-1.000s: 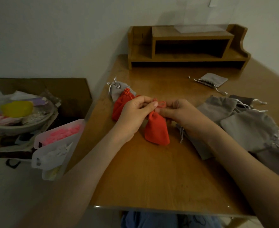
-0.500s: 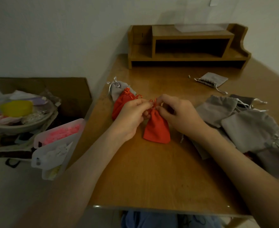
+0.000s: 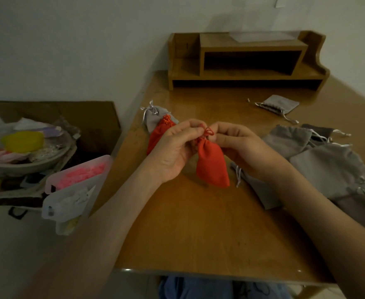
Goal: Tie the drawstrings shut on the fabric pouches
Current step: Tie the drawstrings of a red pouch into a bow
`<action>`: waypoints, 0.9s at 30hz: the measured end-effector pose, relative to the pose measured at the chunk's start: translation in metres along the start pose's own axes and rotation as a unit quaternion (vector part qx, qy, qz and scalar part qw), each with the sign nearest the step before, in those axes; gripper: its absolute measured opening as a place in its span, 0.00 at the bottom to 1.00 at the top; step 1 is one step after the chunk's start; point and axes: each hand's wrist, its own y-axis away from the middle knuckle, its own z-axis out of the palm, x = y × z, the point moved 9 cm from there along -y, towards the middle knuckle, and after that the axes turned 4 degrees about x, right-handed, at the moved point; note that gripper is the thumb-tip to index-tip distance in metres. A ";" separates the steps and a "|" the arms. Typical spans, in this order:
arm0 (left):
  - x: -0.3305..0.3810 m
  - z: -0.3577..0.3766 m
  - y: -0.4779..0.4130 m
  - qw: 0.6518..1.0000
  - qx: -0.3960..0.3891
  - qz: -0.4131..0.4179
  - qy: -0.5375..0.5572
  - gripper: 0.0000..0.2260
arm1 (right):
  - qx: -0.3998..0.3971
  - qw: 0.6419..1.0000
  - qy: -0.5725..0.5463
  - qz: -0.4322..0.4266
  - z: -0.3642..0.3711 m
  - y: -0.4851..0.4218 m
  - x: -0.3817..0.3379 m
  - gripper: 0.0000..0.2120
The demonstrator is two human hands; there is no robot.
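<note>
Nearest us, our forearms cross the near edge of the worktop [image 3: 198, 229] and meet over its middle. There we hold the red pouch [image 3: 211, 164] by its neck, its body hanging down so that the bottom corner just about rests on the wood. Our left hand [image 3: 175, 151] has its fingers [image 3: 193, 131] pinched narrow on the red drawstring [image 3: 207, 132] on one side of the gathered mouth; our right hand [image 3: 239, 147] pinches the cord on the other side, fingertips close together. A small loop or knot sits between the two pinches, so we judge the tie to be under way rather than finished.

The pouch looks light, soft and limp: it folds under its own weight and offers nothing stiff to push against. The cord is thin and likely slips through a loose pinch, so the place to take hold is on the string itself, close to the puckered neck, with the cloth left hanging.

Just beyond our left hand, toward the left edge, lies a second red pouch [image 3: 159, 134] touching a grey pouch with silver ribbon [image 3: 153, 116]; both look tied. Along the right edge a heap of grey pouches [image 3: 319, 160] lies overlapping, white cords trailing, apparently open. Farther back, one small grey pouch [image 3: 278, 104] sits alone, and a wooden shelf unit [image 3: 248, 61] stands at the far edge.
</note>
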 end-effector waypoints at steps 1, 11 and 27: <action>0.002 0.002 0.001 1.000 -0.007 0.005 -0.012 0.04 | -0.006 1.000 -0.010 0.006 0.001 0.000 0.001 0.05; 0.000 0.000 0.000 0.998 -0.001 -0.008 -0.064 0.02 | -0.011 0.999 -0.025 0.041 0.000 0.001 0.007 0.07; 0.011 -0.010 0.005 0.835 0.016 0.092 -0.543 0.07 | 0.022 0.981 0.143 0.126 -0.005 -0.001 0.034 0.08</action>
